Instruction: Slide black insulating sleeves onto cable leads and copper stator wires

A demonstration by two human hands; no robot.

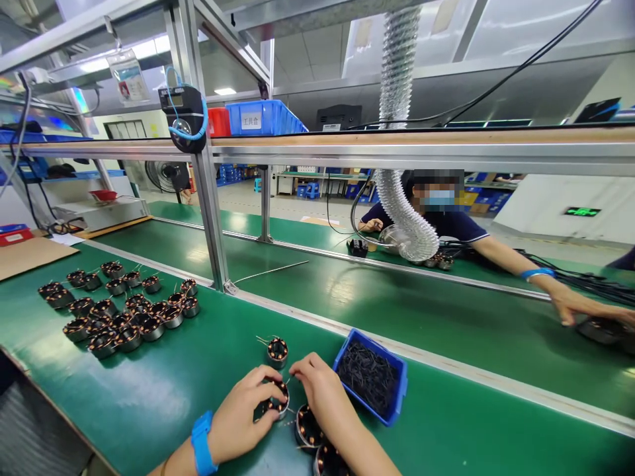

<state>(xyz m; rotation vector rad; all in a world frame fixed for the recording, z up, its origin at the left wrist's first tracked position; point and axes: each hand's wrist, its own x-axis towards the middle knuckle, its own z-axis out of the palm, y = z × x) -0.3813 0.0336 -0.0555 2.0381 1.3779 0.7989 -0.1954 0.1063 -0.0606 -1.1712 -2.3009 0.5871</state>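
My left hand (245, 410), with a blue band at its wrist, has its fingers wrapped round a ring-shaped copper-wound coil (282, 398) on the green table. Close to the right side of that coil, my right hand (317, 387) has thumb and fingertips pressed together by a thin wire end; what lies between them is too small to make out. Another coil (276, 352) stands just beyond my hands, its wires pointing left. Two more coils (310, 426) sit below my right hand, partly covered by my forearm.
A blue bin (401, 396) of black pieces stands right of my right hand. Many coils (129, 336) are grouped at left. A metal post (208, 218) rises from the table's rail. Across the belt, a masked person (446, 221) reaches toward dark parts at right.
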